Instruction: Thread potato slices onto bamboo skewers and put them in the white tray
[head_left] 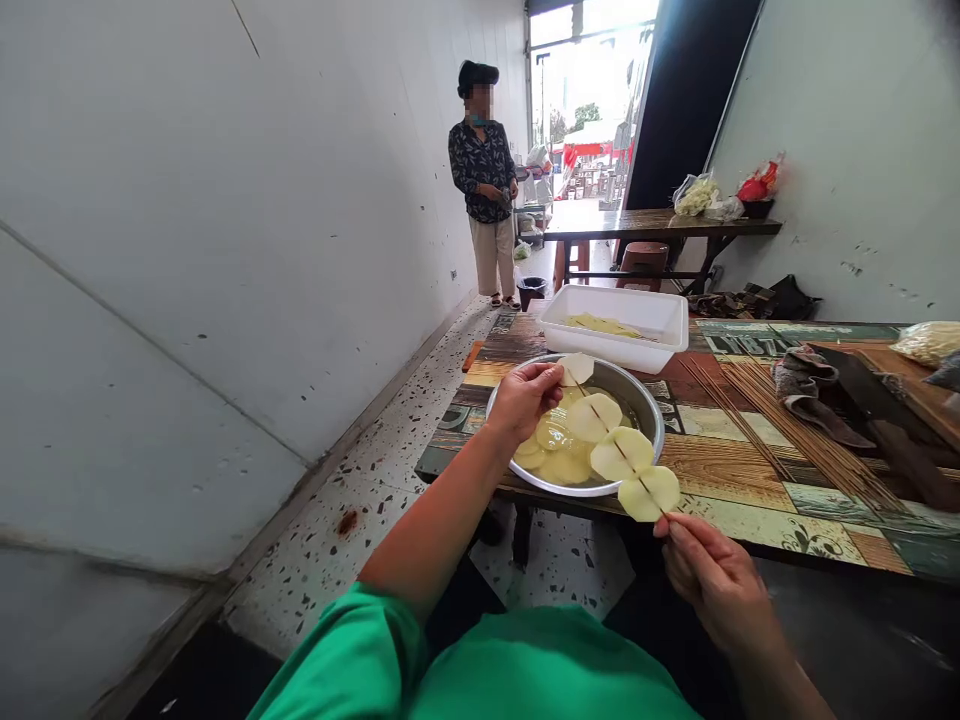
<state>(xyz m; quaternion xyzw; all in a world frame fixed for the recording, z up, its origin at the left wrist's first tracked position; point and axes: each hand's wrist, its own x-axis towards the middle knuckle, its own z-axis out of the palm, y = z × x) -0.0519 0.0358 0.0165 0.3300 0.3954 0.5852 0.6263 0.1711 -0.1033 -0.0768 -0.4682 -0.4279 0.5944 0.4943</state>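
Note:
A thin skewer threaded with several pale potato slices [622, 453] slants across the front of a metal bowl [657, 440]. My right hand [712, 570] pinches the skewer's near end, just below the lowest slice. At the far end, my left hand [521, 402] is closed with thumb and fingers on the edge of the top potato slice [576, 369]. Loose round potato slices [562, 467] lie in liquid inside the bowl, partly hidden by the skewered ones.
Behind the bowl stands a white plastic tub [660, 346] with skewered slices in it. Bare skewers [814, 430], a crumpled cloth [806, 390] and a cleaver-like dark blade [877, 410] lie on the table's right. A person [486, 190] stands by the wall, near a second table [600, 224].

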